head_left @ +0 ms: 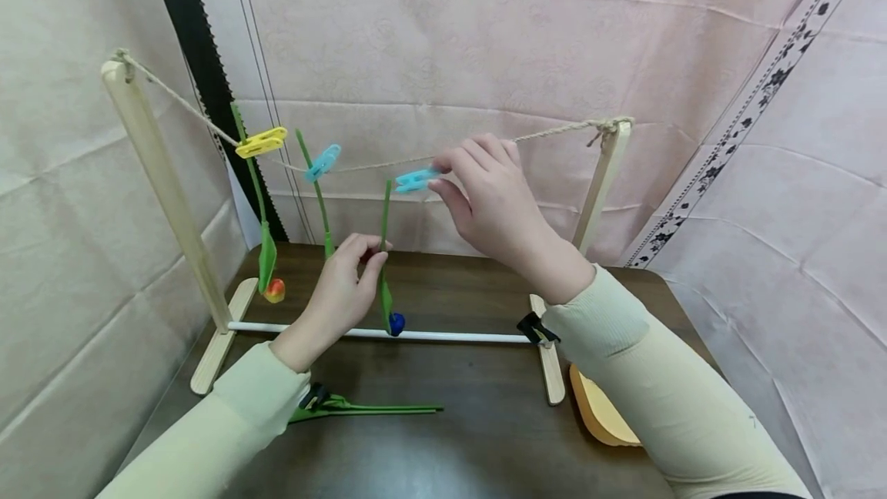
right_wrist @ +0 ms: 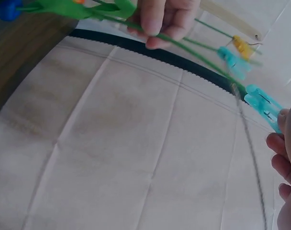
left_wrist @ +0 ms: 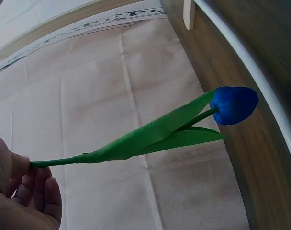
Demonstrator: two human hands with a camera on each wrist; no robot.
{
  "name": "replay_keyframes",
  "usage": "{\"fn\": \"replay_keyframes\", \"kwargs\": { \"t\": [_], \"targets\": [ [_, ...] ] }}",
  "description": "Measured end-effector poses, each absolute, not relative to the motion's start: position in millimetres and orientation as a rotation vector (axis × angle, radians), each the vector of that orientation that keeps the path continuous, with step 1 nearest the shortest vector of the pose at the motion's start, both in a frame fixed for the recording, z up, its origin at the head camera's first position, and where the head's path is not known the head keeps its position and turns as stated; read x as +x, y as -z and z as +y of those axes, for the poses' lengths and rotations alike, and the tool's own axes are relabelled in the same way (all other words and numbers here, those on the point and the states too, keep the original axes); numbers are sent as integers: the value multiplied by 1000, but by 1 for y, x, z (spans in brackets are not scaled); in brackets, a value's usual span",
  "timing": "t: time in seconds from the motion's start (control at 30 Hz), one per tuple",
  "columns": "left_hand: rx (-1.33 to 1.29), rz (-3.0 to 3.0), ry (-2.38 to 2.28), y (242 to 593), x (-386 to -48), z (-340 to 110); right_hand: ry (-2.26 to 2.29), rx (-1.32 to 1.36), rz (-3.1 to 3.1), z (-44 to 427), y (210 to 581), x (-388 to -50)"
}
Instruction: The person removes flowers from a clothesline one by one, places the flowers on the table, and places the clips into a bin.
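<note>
My left hand (head_left: 346, 276) pinches the green stem of a blue artificial tulip (left_wrist: 235, 105), which hangs bloom downward below the rope (head_left: 381, 166). In my right hand (head_left: 492, 202) a blue clothespin (head_left: 414, 180) is pinched by its handle end, close to the top of that stem. The right wrist view shows this clothespin (right_wrist: 263, 106) at the stem's tip, beside the rope; whether it bites the stem I cannot tell. Further left, a yellow clothespin (head_left: 262, 142) holds an orange-red tulip (head_left: 274, 290) on the rope, and another blue clothespin (head_left: 323, 162) holds a second stem, its bloom hidden behind my left hand.
Two wooden posts (head_left: 162, 191) carry the rope, joined low down by a white rod (head_left: 443, 336). More green stems (head_left: 374, 409) lie on the dark table (head_left: 443, 453) near my left sleeve. A yellow-orange curved dish (head_left: 601, 410) sits partly behind my right forearm.
</note>
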State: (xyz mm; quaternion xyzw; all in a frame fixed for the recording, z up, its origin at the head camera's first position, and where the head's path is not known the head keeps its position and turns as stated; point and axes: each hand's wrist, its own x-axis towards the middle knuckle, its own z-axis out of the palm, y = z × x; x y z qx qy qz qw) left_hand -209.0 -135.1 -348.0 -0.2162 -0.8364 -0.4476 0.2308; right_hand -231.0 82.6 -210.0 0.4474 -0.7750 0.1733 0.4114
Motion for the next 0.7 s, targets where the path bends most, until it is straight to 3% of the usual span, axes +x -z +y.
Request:
{"fn": "replay_keyframes", "kwargs": {
  "t": [0.4, 0.7],
  "targets": [
    [-695, -2410, 1060, 356, -194, -145, -512, 1157, -2093, 131, 241, -231],
    [-923, -2487, 785, 362, -181, -144, -586, 1096, -2349, 199, 296, -217]
  ]
}}
